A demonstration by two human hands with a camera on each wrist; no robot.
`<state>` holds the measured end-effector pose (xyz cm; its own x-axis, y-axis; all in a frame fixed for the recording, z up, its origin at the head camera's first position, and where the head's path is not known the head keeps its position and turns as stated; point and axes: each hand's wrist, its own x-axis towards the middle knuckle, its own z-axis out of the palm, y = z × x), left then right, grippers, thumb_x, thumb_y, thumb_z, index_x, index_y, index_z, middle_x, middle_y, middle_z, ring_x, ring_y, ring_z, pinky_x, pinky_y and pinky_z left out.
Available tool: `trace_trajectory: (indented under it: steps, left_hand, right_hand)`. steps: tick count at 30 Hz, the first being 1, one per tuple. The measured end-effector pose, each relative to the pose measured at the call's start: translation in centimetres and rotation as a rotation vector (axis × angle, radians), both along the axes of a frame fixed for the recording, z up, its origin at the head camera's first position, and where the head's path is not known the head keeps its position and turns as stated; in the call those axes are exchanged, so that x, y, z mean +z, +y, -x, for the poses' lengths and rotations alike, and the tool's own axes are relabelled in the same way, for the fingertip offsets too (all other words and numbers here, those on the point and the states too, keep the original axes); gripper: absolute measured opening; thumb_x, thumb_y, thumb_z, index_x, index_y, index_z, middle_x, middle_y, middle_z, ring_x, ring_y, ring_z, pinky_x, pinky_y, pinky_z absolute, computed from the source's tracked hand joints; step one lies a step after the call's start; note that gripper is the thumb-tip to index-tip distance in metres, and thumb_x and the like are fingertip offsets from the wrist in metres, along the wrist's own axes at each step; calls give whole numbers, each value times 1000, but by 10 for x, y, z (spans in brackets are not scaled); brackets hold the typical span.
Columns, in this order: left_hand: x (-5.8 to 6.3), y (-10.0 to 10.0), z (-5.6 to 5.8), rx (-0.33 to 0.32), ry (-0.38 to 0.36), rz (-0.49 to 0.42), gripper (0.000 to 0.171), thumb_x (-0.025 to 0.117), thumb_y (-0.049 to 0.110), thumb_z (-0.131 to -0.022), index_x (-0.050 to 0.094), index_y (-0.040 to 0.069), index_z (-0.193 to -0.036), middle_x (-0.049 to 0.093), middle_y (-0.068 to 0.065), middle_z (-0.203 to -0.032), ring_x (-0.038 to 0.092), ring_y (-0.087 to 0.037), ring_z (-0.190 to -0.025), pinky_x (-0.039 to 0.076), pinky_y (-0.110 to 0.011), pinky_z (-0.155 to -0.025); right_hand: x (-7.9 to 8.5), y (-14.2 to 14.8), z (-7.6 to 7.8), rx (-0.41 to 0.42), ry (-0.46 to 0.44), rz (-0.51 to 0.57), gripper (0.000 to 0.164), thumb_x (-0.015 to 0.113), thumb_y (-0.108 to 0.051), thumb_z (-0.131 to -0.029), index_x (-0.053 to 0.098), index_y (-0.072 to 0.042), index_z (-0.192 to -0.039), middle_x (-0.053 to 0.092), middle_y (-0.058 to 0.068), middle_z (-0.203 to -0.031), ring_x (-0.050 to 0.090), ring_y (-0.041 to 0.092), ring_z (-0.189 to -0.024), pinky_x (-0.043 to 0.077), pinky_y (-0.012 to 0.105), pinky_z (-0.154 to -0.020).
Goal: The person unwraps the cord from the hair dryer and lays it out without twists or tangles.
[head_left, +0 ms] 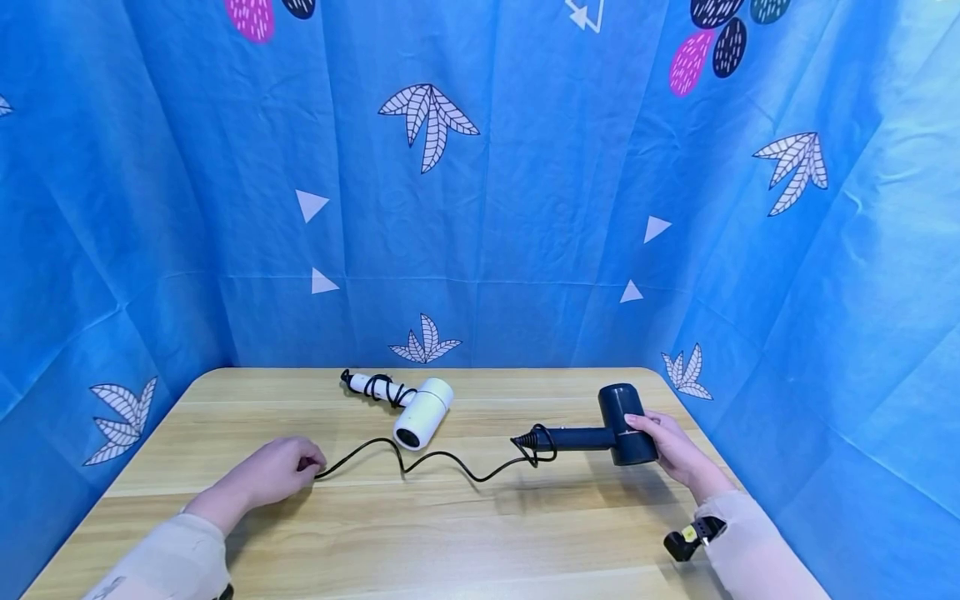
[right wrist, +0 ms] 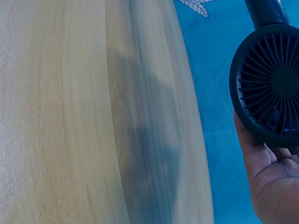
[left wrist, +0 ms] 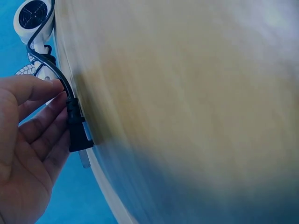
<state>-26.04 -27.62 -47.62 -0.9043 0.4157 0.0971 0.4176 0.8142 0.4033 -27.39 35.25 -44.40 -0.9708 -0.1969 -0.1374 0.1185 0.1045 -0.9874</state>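
Note:
My right hand (head_left: 672,454) grips the head of a dark hair dryer (head_left: 628,425), whose handle points left above the table. In the right wrist view the round vented end of the dark hair dryer (right wrist: 283,84) faces the camera. Its black cord (head_left: 480,478) loops by the handle and runs left in waves to my left hand (head_left: 273,473). Thumb and fingertips there pinch the cord just behind its black plug (left wrist: 78,126), as the left wrist view shows. Between the hands, farther back, lies a white hair dryer (head_left: 423,412) with its own cord wound round the handle.
The wooden table (head_left: 420,542) has rounded far corners. Blue patterned cloth (head_left: 480,208) hangs behind it and along both sides. A small black device (head_left: 693,537) is strapped at my right sleeve.

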Motion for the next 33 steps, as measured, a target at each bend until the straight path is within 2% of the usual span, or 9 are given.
trace_trajectory:
  steps: [7,17,26,33]
  left_hand:
    - [3,3,2,11,2,-4,7,71,14,-91,75,11,-97,68,6,-91,62,-12,-86,56,-41,-79]
    - [15,11,6,35,35,-7,13,66,12,-94,75,8,-103,70,-1,-100,66,-22,-96,56,-46,-86]
    - [30,22,10,7,84,-18,14,66,13,-96,75,8,-105,70,2,-99,67,-21,-95,57,-47,-86]
    - [40,43,7,-24,150,-15,12,67,14,-95,76,11,-102,71,2,-99,68,-23,-98,56,-48,-89]
  right_hand:
    - [-4,0,2,-2,2,-7,51,51,-28,-104,43,11,-136,71,1,-99,70,14,-90,59,29,-81]
    - [-3,1,3,7,6,-8,47,49,-26,-105,44,10,-135,71,0,-98,70,13,-90,59,28,-80]
    - [0,1,5,39,8,8,45,47,-26,-106,45,9,-135,71,0,-99,69,13,-90,58,27,-81]
    - [-1,1,5,38,20,23,38,48,-25,-105,50,5,-129,72,0,-97,70,13,-89,59,27,-80]
